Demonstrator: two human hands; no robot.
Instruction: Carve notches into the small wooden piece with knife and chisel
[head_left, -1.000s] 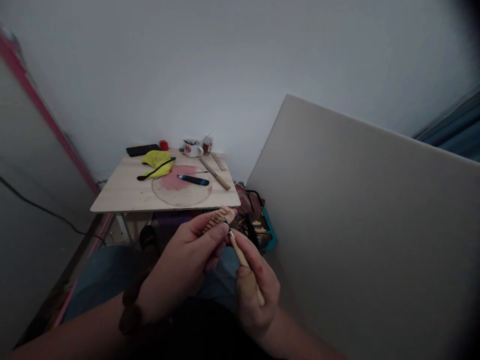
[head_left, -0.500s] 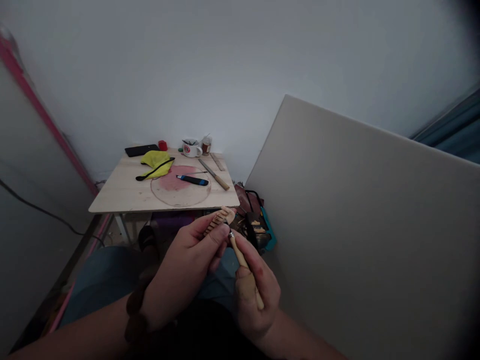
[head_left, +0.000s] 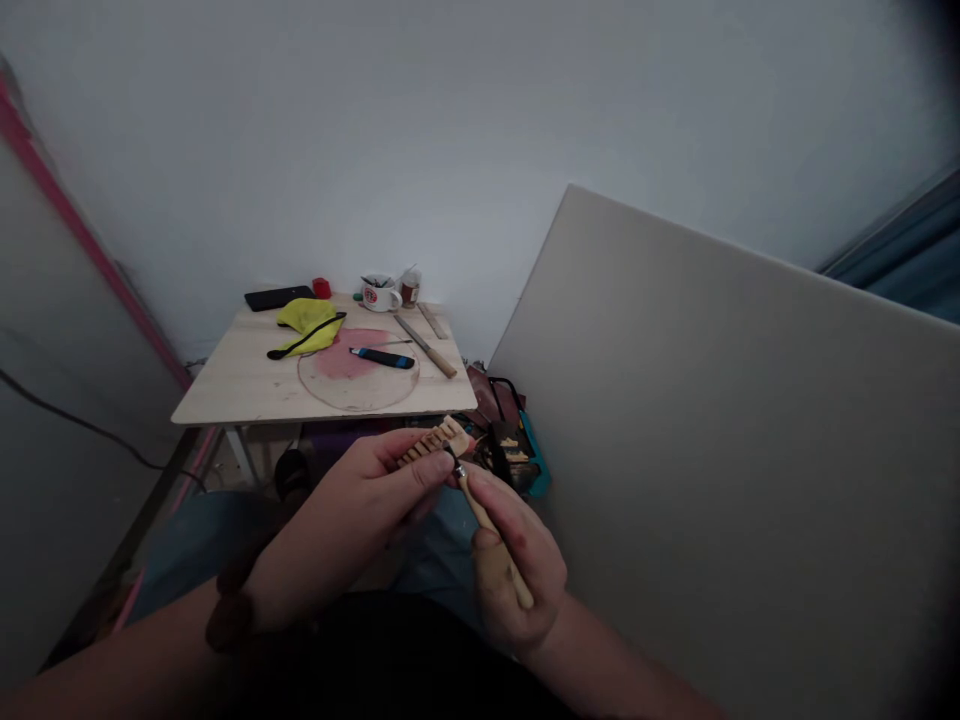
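Observation:
My left hand (head_left: 382,485) is closed around a small carved piece of wood (head_left: 442,437) with a row of dark grooves along its side and a smooth rounded end. A carving tool with a pale wooden handle (head_left: 484,515) and a metal collar lies in my right hand (head_left: 521,565), its fingers wrapped round the handle. The tool's dark tip meets the wood's rounded end close to my left thumb; the exact shape of the blade is hard to make out. Both hands are close together above my lap, in front of the table's near edge.
On the low wooden table (head_left: 225,385) lie a utility knife (head_left: 382,358), a wooden-handled file (head_left: 425,346), a yellow cloth (head_left: 307,322) and a black phone-like slab (head_left: 279,298). A mug (head_left: 380,294) and a jar (head_left: 410,288) stand behind. A teal-edged toolbox (head_left: 534,455) is below; a pale panel (head_left: 712,450) rises right.
My left hand and forearm have shifted slightly left and turned a little, with the carved wood still held. The tool stays against it, my right hand almost unmoved. The view has shifted slightly.

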